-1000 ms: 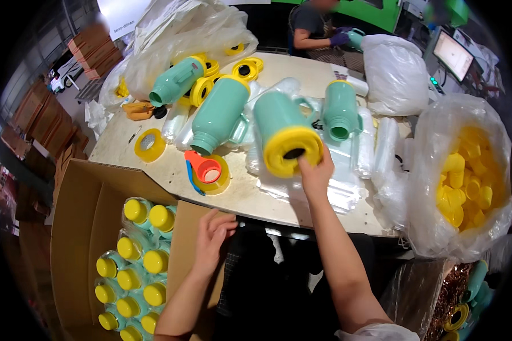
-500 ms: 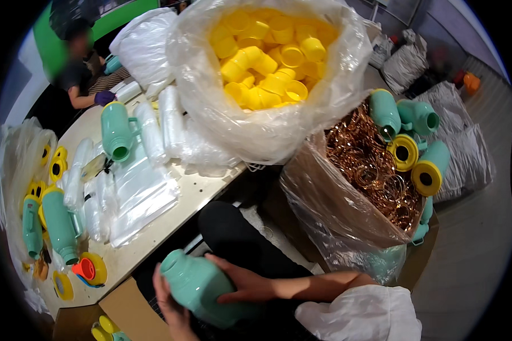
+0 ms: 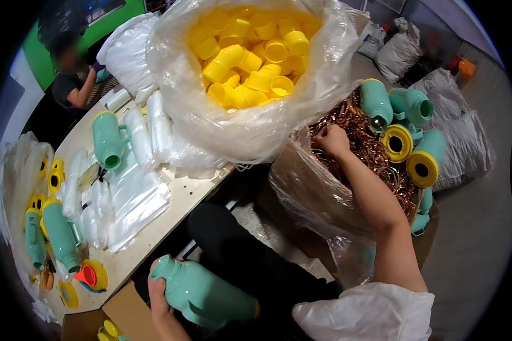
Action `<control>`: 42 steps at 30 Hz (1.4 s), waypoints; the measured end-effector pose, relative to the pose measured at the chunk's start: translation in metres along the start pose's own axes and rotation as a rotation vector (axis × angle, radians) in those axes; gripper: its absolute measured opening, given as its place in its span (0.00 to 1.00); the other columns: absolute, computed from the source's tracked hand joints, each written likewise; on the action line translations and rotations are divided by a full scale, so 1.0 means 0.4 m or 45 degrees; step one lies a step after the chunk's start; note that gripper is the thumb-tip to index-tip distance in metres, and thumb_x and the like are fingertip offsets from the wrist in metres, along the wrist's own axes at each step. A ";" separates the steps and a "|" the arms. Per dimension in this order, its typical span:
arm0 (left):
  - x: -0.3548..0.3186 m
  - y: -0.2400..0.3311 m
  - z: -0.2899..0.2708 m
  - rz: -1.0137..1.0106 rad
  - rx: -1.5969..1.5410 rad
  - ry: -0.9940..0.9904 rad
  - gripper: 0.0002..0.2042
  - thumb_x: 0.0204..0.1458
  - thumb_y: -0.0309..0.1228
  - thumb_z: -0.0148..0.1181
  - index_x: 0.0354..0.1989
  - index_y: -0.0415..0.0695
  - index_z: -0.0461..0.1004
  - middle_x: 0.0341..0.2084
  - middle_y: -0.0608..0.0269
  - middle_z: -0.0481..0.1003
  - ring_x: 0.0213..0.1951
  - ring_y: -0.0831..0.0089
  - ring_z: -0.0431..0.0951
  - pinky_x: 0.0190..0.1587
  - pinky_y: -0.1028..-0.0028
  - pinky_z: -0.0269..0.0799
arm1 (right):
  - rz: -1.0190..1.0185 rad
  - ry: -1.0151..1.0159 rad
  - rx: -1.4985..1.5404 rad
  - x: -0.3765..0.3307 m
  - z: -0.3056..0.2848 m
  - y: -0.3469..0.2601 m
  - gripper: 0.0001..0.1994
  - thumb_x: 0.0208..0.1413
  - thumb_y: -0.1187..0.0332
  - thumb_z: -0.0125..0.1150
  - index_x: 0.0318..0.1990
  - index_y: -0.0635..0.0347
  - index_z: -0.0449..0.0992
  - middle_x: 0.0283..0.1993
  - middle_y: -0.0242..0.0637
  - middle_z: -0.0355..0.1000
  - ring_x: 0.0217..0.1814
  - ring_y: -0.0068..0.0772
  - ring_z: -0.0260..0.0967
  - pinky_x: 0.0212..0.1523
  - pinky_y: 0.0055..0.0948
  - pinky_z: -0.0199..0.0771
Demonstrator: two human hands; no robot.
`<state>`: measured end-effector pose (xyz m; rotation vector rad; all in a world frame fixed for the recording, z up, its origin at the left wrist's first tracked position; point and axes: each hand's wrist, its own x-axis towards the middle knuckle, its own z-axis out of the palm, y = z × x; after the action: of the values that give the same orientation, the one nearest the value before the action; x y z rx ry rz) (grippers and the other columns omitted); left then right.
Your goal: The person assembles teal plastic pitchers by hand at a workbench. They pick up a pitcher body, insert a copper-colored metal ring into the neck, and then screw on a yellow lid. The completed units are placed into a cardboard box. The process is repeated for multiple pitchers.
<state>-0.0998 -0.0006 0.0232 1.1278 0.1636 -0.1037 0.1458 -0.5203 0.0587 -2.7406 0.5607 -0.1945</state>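
— Where have you got the flask?

— I have the green flask low in front of the body, tilted, its open mouth toward the upper left and its yellow-edged base toward the lower right. My left hand is wrapped around it near the neck.

— Why grip it there?

— I'd judge the narrow end is easiest for one hand to close on. The lap probably takes some of the weight, but I can't make out the contact from here.

— And the other side?

— My right hand is down among the copper-coloured rings, fingers curled. I can't tell whether anything is pinched in them. The clear plastic liner around that heap likely holds the loose pieces together while leaving the top open to reach.

— What else is within reach?

— A big bag of yellow cups gapes just beyond the worktop, its mouth wide, presumably for easy picking. Flat plastic sleeves lie on the worktop, and just beyond them another flask lies mouth toward me, perhaps so it can be taken without turning it.
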 end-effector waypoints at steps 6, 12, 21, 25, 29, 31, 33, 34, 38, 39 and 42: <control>-0.015 -0.001 -0.042 -0.001 0.037 0.035 0.38 0.50 0.53 0.66 0.61 0.36 0.66 0.52 0.42 0.75 0.53 0.56 0.77 0.57 0.58 0.73 | -0.190 0.314 0.058 -0.049 -0.046 -0.073 0.15 0.55 0.55 0.65 0.36 0.58 0.80 0.33 0.45 0.79 0.39 0.47 0.79 0.39 0.45 0.76; -0.018 -0.003 -0.040 0.080 0.028 -0.022 0.36 0.52 0.53 0.65 0.59 0.35 0.67 0.52 0.42 0.74 0.51 0.57 0.78 0.55 0.60 0.75 | -0.131 -0.070 -0.065 0.009 0.058 -0.005 0.11 0.48 0.59 0.69 0.32 0.57 0.84 0.34 0.49 0.80 0.40 0.49 0.79 0.44 0.42 0.78; -0.030 -0.008 -0.045 0.041 -0.034 0.091 0.37 0.48 0.53 0.68 0.56 0.35 0.68 0.49 0.44 0.76 0.49 0.58 0.79 0.53 0.61 0.76 | -0.209 0.028 0.150 0.026 0.074 0.022 0.12 0.48 0.58 0.69 0.33 0.57 0.84 0.34 0.45 0.81 0.39 0.46 0.79 0.43 0.40 0.78; -0.020 -0.005 -0.025 0.027 -0.019 0.085 0.37 0.47 0.54 0.68 0.56 0.35 0.68 0.49 0.43 0.76 0.49 0.57 0.79 0.53 0.60 0.77 | -0.172 -0.103 -0.082 0.014 0.071 -0.009 0.12 0.52 0.58 0.68 0.36 0.57 0.85 0.35 0.47 0.81 0.40 0.46 0.79 0.45 0.40 0.77; -0.016 -0.008 -0.015 0.043 -0.031 0.063 0.38 0.48 0.53 0.68 0.58 0.35 0.67 0.49 0.43 0.76 0.50 0.56 0.78 0.54 0.59 0.76 | -0.135 -0.018 0.003 0.006 0.046 0.001 0.13 0.54 0.57 0.66 0.41 0.54 0.85 0.40 0.46 0.80 0.44 0.47 0.79 0.47 0.42 0.77; -0.026 -0.007 -0.032 0.062 -0.033 0.081 0.38 0.48 0.53 0.68 0.59 0.35 0.67 0.50 0.43 0.76 0.51 0.55 0.78 0.55 0.58 0.75 | -0.121 0.089 -0.060 -0.010 -0.007 -0.029 0.13 0.55 0.58 0.65 0.42 0.53 0.85 0.41 0.45 0.81 0.45 0.47 0.78 0.47 0.43 0.77; -0.028 -0.020 -0.050 0.050 -0.067 0.054 0.39 0.51 0.52 0.67 0.62 0.34 0.64 0.54 0.43 0.74 0.54 0.56 0.77 0.59 0.59 0.72 | -0.367 0.428 -0.016 -0.016 -0.050 0.006 0.12 0.56 0.60 0.64 0.42 0.56 0.83 0.41 0.42 0.81 0.44 0.44 0.78 0.46 0.42 0.76; -0.025 -0.010 -0.046 0.039 -0.049 0.007 0.38 0.52 0.50 0.65 0.63 0.34 0.63 0.54 0.45 0.74 0.55 0.58 0.76 0.60 0.61 0.71 | -0.501 0.505 0.231 -0.028 -0.069 0.001 0.09 0.57 0.65 0.65 0.40 0.59 0.83 0.39 0.40 0.80 0.41 0.40 0.77 0.44 0.38 0.75; -0.012 -0.018 -0.050 0.072 -0.021 -0.021 0.31 0.58 0.40 0.60 0.67 0.37 0.61 0.56 0.57 0.72 0.56 0.68 0.73 0.61 0.68 0.67 | -0.724 0.684 0.871 -0.242 -0.040 -0.241 0.03 0.59 0.75 0.64 0.35 0.66 0.78 0.33 0.33 0.74 0.37 0.26 0.69 0.42 0.25 0.71; -0.010 -0.023 -0.048 0.075 0.118 0.027 0.39 0.57 0.54 0.59 0.68 0.38 0.58 0.57 0.48 0.72 0.58 0.61 0.73 0.62 0.63 0.68 | -0.788 0.612 0.950 -0.326 -0.016 -0.334 0.02 0.60 0.76 0.62 0.34 0.65 0.77 0.32 0.31 0.72 0.36 0.23 0.67 0.42 0.24 0.70; -0.028 -0.019 -0.015 0.214 0.003 0.171 0.42 0.59 0.61 0.52 0.72 0.41 0.52 0.59 0.50 0.69 0.60 0.62 0.70 0.63 0.64 0.65 | -1.465 -0.329 1.100 -0.552 0.071 -0.555 0.05 0.49 0.79 0.66 0.31 0.60 0.76 0.33 0.34 0.74 0.38 0.35 0.70 0.42 0.32 0.71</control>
<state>-0.1127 0.0016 0.0160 1.1466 0.1874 0.1214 0.0290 -0.2306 0.0954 -1.8511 -0.9856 -0.2503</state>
